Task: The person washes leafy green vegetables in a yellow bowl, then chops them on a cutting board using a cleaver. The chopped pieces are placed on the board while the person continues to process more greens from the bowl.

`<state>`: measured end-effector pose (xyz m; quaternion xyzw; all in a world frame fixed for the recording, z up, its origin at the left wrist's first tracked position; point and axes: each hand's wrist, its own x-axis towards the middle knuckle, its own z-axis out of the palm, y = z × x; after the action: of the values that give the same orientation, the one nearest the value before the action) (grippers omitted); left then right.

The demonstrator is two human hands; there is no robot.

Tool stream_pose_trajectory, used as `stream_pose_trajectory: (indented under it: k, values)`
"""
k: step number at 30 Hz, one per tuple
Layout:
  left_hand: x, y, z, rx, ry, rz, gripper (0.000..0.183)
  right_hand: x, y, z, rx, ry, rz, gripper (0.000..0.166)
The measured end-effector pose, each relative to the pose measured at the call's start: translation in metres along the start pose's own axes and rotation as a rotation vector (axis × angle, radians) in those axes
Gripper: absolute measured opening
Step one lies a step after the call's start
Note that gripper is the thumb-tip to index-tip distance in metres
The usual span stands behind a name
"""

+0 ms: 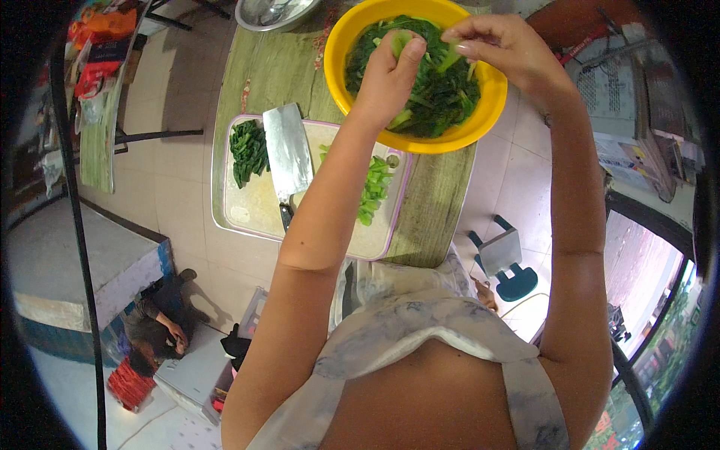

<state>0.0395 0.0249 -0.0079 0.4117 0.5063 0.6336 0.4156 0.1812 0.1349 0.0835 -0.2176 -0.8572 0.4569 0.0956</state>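
Note:
Both of my hands are over a yellow plastic basin (354,107) filled with leafy greens (433,109) in water. My left hand (394,70) is closed around a pale green stalk, which shows between thumb and fingers. Between the fingertips of my right hand (489,45) is another piece of green stem (450,59). Below the basin lies a cutting board (253,208) with a purple rim. A cleaver (288,152) rests flat on it, its black handle partly behind my left arm. Chopped dark leaves (247,152) sit left of the blade, and cut stems (374,191) lie to the right.
A metal bowl (275,12) stands at the table's far left corner. The wood-patterned table (439,197) ends close to my body. A small chair (503,259) is on the floor at right. At lower left a person (163,320) sits beside a grey box (191,365).

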Motion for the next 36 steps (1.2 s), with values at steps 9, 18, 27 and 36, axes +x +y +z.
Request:
stream_pose_trajectory:
  k: [9,18,27,36]
  values:
    - [0.001,0.011,0.002,0.102,-0.086,0.132,0.025,0.022,-0.012,0.013,0.308,-0.073,0.07,0.014]
    - [-0.004,-0.003,-0.018,0.204,0.053,0.08,0.027,0.028,0.046,0.043,0.316,0.027,0.006,0.016]
    - [-0.004,0.007,-0.039,-0.071,0.23,0.047,0.029,0.016,0.091,0.111,-0.485,-0.261,-0.138,0.024]
    - [-0.008,-0.003,-0.041,-0.141,0.256,0.037,0.028,0.009,0.1,0.091,-0.524,-0.206,0.065,0.022]
